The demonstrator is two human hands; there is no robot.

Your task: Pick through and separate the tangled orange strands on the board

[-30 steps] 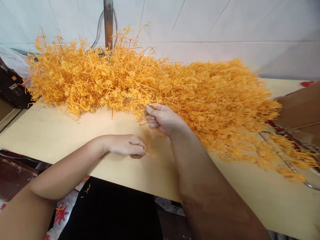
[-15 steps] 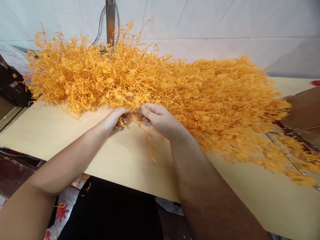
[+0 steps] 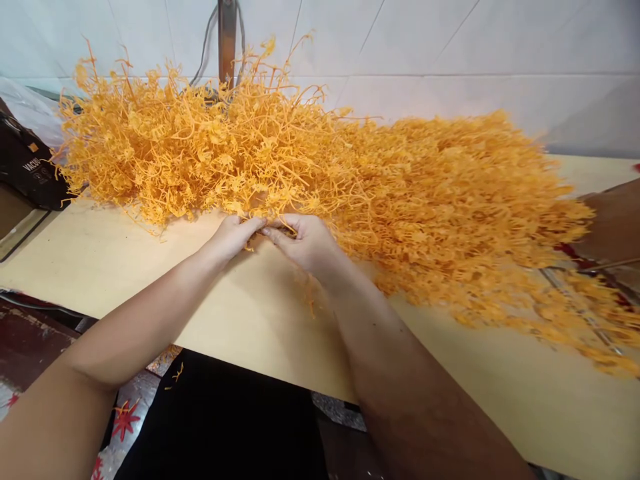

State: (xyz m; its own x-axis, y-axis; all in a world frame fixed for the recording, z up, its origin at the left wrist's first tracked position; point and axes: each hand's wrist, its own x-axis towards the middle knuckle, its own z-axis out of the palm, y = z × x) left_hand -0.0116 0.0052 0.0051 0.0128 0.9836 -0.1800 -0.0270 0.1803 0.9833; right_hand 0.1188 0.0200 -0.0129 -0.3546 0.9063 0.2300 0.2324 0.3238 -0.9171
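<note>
A large heap of orange-yellow artificial sprigs (image 3: 210, 147) with thin branching stems lies along the back of the pale table (image 3: 240, 313). At its front edge my left hand (image 3: 237, 233) is closed, thumb and fingers pinching a thin orange sprig. My right hand (image 3: 300, 240) meets it, thumb tip close to the left thumb, its curled fingers closed on an orange stem. The fingers partly hide the pieces between them. Below my right hand a loose orange sprig (image 3: 313, 300) shows blurred near the tabletop.
A black bag with white lettering (image 3: 35, 167) stands at the left end. A metal post (image 3: 227, 47) with a cable rises behind the heap against the white wall (image 3: 425, 40). A brown cardboard piece (image 3: 617, 213) sits at the right, beside a thin metal rod (image 3: 583, 313).
My hands have come together, the right thumb shifting down and left to meet the left thumb. The view has shifted slightly, so the heap appears a little farther right.
</note>
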